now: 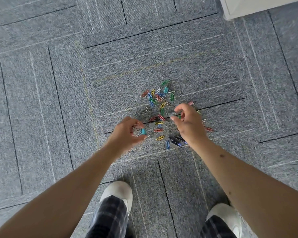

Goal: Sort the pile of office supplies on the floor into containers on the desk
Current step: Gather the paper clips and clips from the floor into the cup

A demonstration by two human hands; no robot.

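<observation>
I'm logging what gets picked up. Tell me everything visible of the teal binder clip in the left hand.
The teal binder clip is small, its teal body apparently painted metal, with silvery wire loops beside it in the palm that may be its handles. The left hand pinches it between thumb and curled fingers at the pile's left edge. Whether it touches the carpet is unclear.

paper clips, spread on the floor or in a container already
On the floor: the paper clips lie scattered loose on the grey carpet; no container shows in view.
</observation>
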